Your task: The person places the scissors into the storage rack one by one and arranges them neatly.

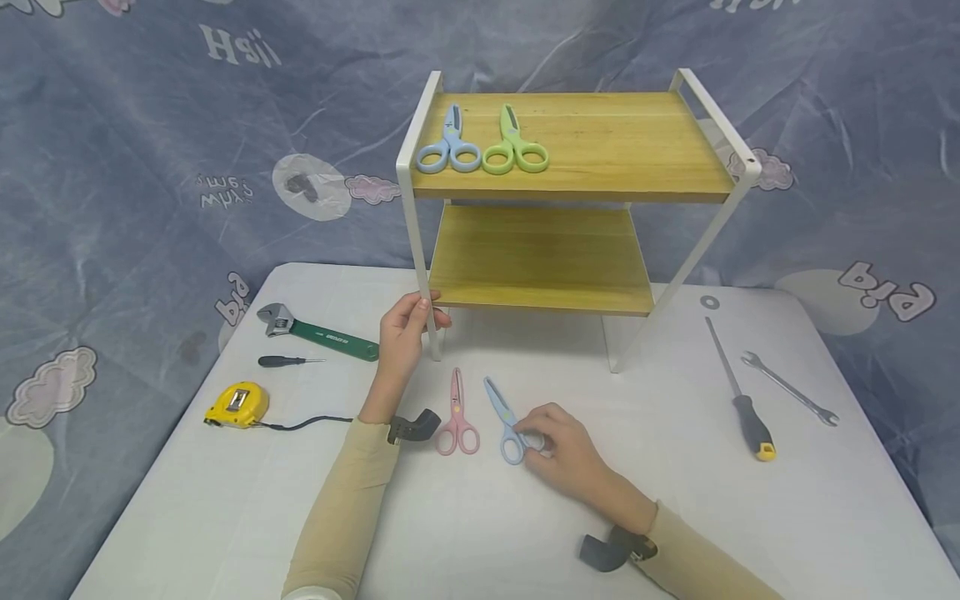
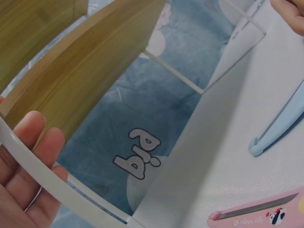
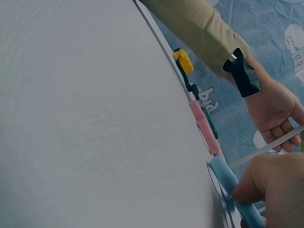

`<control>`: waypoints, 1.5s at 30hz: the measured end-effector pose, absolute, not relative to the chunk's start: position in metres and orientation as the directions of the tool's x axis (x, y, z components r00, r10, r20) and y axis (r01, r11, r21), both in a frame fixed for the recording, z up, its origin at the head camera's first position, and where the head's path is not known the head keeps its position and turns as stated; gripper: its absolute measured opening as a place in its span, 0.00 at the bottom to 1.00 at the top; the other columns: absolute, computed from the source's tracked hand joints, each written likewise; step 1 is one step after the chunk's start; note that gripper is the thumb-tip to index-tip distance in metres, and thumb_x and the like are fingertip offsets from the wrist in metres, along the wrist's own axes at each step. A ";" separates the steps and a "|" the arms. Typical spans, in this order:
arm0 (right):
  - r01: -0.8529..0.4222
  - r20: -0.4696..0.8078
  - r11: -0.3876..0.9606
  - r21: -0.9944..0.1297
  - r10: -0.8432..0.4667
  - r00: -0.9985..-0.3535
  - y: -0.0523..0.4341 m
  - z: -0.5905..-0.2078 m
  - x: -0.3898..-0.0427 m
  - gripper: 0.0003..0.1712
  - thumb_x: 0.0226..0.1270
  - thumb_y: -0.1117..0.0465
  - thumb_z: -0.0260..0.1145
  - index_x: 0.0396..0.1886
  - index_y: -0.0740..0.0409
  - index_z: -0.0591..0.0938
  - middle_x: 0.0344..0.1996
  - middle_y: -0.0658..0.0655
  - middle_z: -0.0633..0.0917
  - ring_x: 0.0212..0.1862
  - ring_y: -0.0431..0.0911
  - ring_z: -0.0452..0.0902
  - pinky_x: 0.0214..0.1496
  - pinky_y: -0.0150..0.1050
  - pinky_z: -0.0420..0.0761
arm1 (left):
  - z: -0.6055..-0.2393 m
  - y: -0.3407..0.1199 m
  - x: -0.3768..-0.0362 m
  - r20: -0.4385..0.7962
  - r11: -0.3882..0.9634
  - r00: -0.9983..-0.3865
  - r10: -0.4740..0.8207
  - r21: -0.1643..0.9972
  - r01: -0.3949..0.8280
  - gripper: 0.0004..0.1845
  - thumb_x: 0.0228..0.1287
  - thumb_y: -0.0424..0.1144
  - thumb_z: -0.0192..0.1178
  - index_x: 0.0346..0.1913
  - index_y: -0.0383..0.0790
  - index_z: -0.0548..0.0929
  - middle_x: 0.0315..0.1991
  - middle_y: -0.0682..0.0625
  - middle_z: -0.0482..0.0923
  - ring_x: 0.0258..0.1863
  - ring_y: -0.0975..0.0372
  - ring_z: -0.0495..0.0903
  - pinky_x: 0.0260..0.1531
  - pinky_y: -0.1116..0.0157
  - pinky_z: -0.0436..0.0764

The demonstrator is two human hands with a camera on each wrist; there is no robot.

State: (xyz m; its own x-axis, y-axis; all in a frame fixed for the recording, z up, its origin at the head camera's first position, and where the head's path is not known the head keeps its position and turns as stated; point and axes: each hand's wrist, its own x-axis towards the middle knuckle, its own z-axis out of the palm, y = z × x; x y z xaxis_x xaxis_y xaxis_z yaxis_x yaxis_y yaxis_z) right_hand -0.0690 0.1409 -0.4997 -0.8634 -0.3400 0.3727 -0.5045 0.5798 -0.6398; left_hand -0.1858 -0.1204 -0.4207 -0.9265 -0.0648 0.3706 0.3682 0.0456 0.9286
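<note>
Left hand, fingers curled round the front left leg of the shelf rack, just under the lower wooden board, gripping the white bar between thumb and fingers; same grip plain in the left wrist view. Right hand down on the table near its middle, fingertips bent and pinching the handle loops of the blue scissors on the table, blades pointing toward the rack. From the right wrist camera, right hand's knuckles curled over the blue handle ring. Pink scissors flat just left of the blue pair, apart from it, between the two hands, blades likewise toward the rack.

On the rack's top board, near its left end: a second blue pair and green scissors, side by side, handles toward the front edge. Lower board bare wood.

Toward the table's left edge: green-handled adjustable wrench, small black screwdriver just in front of it, yellow tape measure nearest the left edge with its cord trailing toward the left forearm. Toward the right edge: long screwdriver with black and yellow handle, open-ended spanner just beside it, small washer near the back edge. Beige sleeves on both forearms, dark wrist mounts strapped on.
</note>
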 end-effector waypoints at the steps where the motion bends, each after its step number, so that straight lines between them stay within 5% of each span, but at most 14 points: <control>1: -0.497 0.363 0.581 -0.645 -0.338 -0.868 0.141 -0.500 -0.069 0.21 0.44 0.72 0.73 0.41 0.52 0.89 0.40 0.49 0.84 0.36 0.36 0.75 0.38 0.30 0.79 | -0.420 -0.120 -0.186 0.370 0.042 -0.927 -0.064 0.929 0.368 0.14 0.80 0.33 0.48 0.53 0.26 0.82 0.29 0.43 0.88 0.35 0.55 0.88 0.44 0.67 0.85; 5: -0.476 0.332 0.581 -0.660 -0.343 -0.879 0.142 -0.497 -0.070 0.22 0.44 0.72 0.72 0.43 0.53 0.89 0.39 0.50 0.84 0.32 0.36 0.71 0.33 0.28 0.76 | -0.420 -0.120 -0.186 0.364 0.028 -0.929 -0.066 0.931 0.363 0.14 0.80 0.32 0.48 0.52 0.26 0.81 0.28 0.46 0.88 0.35 0.55 0.88 0.43 0.67 0.85; 11: -0.448 0.285 0.582 -0.678 -0.354 -0.891 0.145 -0.490 -0.073 0.22 0.46 0.71 0.72 0.45 0.53 0.89 0.41 0.51 0.88 0.39 0.41 0.81 0.41 0.33 0.81 | -0.422 -0.120 -0.186 0.363 0.041 -0.929 -0.069 0.932 0.361 0.14 0.80 0.33 0.48 0.53 0.26 0.82 0.29 0.44 0.88 0.35 0.55 0.88 0.44 0.68 0.85; 20: -0.402 0.197 0.558 -0.726 -0.392 -0.899 0.149 -0.484 -0.076 0.17 0.51 0.68 0.71 0.42 0.52 0.92 0.28 0.44 0.82 0.26 0.30 0.63 0.26 0.28 0.69 | -0.423 -0.120 -0.186 0.381 0.048 -0.922 -0.062 0.924 0.378 0.14 0.80 0.34 0.48 0.52 0.27 0.82 0.28 0.49 0.88 0.35 0.55 0.89 0.45 0.67 0.85; 27: -0.362 0.120 0.542 -0.758 -0.430 -0.895 0.150 -0.481 -0.077 0.15 0.55 0.68 0.69 0.41 0.51 0.92 0.27 0.44 0.82 0.24 0.31 0.63 0.25 0.28 0.70 | -0.424 -0.120 -0.187 0.389 0.030 -0.919 -0.065 0.921 0.388 0.14 0.79 0.32 0.49 0.52 0.26 0.81 0.27 0.53 0.87 0.34 0.55 0.89 0.43 0.67 0.86; 36: -0.364 0.101 0.509 -0.780 -0.471 -0.876 0.152 -0.479 -0.079 0.14 0.57 0.68 0.68 0.42 0.53 0.92 0.29 0.46 0.83 0.23 0.30 0.61 0.25 0.27 0.67 | -0.423 -0.120 -0.186 0.378 0.070 -0.923 -0.075 0.925 0.374 0.14 0.80 0.35 0.49 0.52 0.28 0.82 0.30 0.42 0.88 0.35 0.57 0.88 0.43 0.68 0.84; 45: -0.380 0.134 0.493 -0.782 -0.464 -0.876 0.150 -0.480 -0.078 0.13 0.58 0.66 0.68 0.41 0.53 0.92 0.28 0.49 0.83 0.23 0.30 0.61 0.24 0.27 0.66 | -0.422 -0.119 -0.186 0.390 0.060 -0.918 -0.078 0.921 0.386 0.14 0.79 0.34 0.49 0.53 0.27 0.82 0.28 0.51 0.88 0.34 0.57 0.88 0.43 0.69 0.85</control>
